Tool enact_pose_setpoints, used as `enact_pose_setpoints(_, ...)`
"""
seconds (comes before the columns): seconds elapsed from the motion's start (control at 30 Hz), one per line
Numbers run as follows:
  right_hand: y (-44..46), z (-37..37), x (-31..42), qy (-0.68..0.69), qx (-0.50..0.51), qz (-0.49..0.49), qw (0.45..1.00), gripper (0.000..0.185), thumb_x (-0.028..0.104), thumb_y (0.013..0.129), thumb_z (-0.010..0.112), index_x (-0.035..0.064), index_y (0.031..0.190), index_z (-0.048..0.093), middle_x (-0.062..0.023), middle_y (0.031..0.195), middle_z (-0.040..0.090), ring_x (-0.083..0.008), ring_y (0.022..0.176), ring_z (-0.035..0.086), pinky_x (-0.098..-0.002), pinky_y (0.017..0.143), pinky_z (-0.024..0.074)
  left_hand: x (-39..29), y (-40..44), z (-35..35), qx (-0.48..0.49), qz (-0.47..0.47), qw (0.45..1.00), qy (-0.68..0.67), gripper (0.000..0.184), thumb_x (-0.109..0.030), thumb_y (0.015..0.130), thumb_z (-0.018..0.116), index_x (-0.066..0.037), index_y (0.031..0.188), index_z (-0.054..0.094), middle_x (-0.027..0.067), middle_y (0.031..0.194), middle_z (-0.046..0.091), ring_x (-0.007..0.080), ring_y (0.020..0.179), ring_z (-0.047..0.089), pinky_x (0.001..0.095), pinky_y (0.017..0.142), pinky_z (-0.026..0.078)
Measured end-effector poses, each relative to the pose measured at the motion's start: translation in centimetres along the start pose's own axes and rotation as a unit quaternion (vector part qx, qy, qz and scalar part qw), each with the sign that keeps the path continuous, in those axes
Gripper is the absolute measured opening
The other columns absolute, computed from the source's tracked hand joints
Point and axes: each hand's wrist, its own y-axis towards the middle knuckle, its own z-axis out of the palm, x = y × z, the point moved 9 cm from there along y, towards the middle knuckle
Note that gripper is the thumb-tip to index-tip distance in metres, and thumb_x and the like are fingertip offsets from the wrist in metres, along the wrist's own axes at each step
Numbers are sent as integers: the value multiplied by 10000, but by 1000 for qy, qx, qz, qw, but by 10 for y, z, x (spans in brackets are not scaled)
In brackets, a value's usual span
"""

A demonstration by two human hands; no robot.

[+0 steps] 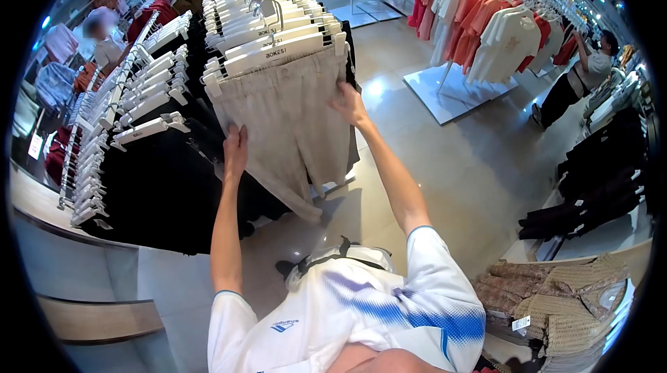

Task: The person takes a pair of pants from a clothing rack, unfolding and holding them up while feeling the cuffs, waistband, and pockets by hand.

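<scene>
A pair of light beige trousers point(278, 105) hangs at the front of a rack, clipped to a white hanger point(274, 53) marked BOKESI. My left hand point(236, 151) is closed at the left edge of the trousers, partway down the leg. Higher up, my right hand point(349, 104) pinches the opposite edge, below the waistband, its fingertips partly hidden by the cloth. The legs hang down toward the floor, one hem lower than the other. Behind them sit more white hangers packed closely on the same rail.
Black trousers point(160, 185) on white hangers fill the rack at left. Coral and white tops point(504, 36) hang beyond the aisle floor point(445, 171). A person point(580, 78) stands at the right. Folded dark clothes point(583, 206) and brown knitwear point(563, 303) lie at lower right.
</scene>
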Motion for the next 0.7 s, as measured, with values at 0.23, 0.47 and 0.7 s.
enact_pose_setpoints(0.23,-8,42,-36,115,311,98,938,380,288,706,771,3,905,617,-83,822,630,-198,733,577,-323,671,458,11,0,0,4,-14,1000,-11,257,-198,954,501,-4,848,369,262,620,448,484,640,444,426,510,365)
enact_pose_setpoints(0.47,7,31,-29,-62,311,82,945,436,383,681,770,-26,710,620,-199,659,594,-351,604,563,-395,576,446,3,2,-2,-3,-1,1000,-27,254,-173,944,518,-4,833,363,251,585,415,471,606,373,377,467,324)
enact_pose_setpoints(0.7,1,-1,-16,12,173,111,979,368,285,766,743,-29,720,558,-153,643,519,-210,580,500,-342,560,426,5,4,-7,-53,26,998,-15,262,-170,942,523,-5,805,372,240,565,381,437,576,306,370,456,315)
